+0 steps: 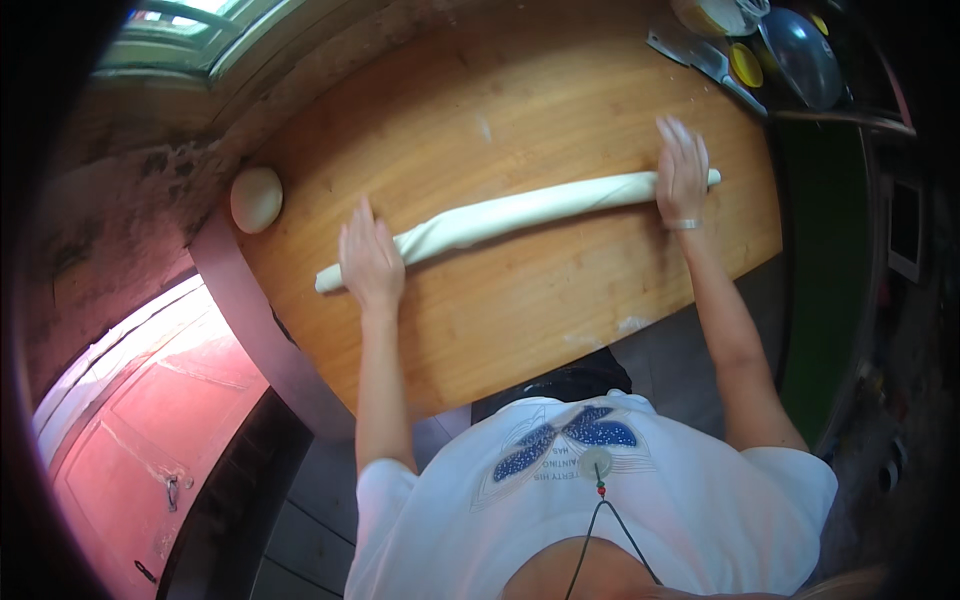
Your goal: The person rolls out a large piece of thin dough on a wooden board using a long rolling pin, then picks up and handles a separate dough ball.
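Observation:
A long pale roll of dough (525, 208) lies slantwise across the wooden board (510, 315), with narrower ends and a twisted fold near its left part. My left hand (371, 259) rests flat on the roll close to its left end, fingers pointing away from me. Near the other end, my right hand (682, 176) also lies on top of it with straight fingers, slightly blurred. Short tips of the roll stick out beyond both hands. Whether a rolling pin runs inside the dough, I cannot tell.
A rounded lump of dough (256, 199) sits at the board's left edge by the wall. A broad-bladed knife (705, 60), a yellow lid (745, 65) and a dark bowl (801, 58) are at the far right corner. White smears of flour (634, 324) mark the near edge.

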Demonstrator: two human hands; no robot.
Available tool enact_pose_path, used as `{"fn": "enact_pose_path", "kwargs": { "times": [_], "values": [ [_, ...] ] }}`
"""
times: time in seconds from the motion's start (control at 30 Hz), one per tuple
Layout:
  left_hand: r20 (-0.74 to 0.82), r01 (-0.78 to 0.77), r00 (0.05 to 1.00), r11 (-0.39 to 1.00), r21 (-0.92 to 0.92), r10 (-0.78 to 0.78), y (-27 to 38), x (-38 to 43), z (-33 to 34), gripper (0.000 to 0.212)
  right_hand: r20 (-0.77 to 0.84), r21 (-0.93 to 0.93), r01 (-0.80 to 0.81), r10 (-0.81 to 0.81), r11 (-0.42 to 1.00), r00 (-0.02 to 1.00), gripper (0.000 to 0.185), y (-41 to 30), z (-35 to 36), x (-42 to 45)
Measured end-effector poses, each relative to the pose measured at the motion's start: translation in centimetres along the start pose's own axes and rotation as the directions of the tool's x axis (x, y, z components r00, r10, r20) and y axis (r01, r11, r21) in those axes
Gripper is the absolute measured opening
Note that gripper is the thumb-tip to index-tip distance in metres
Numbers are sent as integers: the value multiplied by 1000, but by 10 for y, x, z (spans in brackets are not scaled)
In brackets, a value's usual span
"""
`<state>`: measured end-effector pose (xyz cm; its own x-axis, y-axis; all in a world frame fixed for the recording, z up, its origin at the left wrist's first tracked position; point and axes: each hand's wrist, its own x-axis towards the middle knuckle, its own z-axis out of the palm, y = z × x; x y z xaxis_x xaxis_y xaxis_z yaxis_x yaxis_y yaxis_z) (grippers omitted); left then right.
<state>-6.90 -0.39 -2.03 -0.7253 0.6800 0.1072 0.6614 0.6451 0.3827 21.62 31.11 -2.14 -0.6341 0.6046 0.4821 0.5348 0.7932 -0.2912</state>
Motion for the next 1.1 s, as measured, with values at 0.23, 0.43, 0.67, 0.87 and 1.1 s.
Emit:
{"fn": "enact_pose_path", "kwargs": {
  "times": [0.23, 0.43, 0.67, 0.87, 1.1],
  "values": [
    [-69, 23, 997, 992, -127, -32, -18, 122, 5, 41, 119, -89, 45, -34, 995, 992, 34, 21, 57, 137],
    [9, -26, 1000, 970, -241, 29, -47, 221, 19, 28, 62, 108, 304, -311, 947, 948, 18, 63, 134, 221],
    [-109, -433, 879, 872, 230, 465, 1, 186, 15, 42, 333, 225, 383, -440, 896, 834, 51, 35, 107, 194],
    [-44, -531, 819, 783, 324, 573, 5, 135, 13, 61, 394, 180, 537, -561, 824, 728, 66, 24, 78, 162],
    [-99, -352, 901, 845, 403, 423, -6, 128, 30, 45, 217, 65, 583, -582, 810, 784, 39, 3, 104, 184]
  ]
}}
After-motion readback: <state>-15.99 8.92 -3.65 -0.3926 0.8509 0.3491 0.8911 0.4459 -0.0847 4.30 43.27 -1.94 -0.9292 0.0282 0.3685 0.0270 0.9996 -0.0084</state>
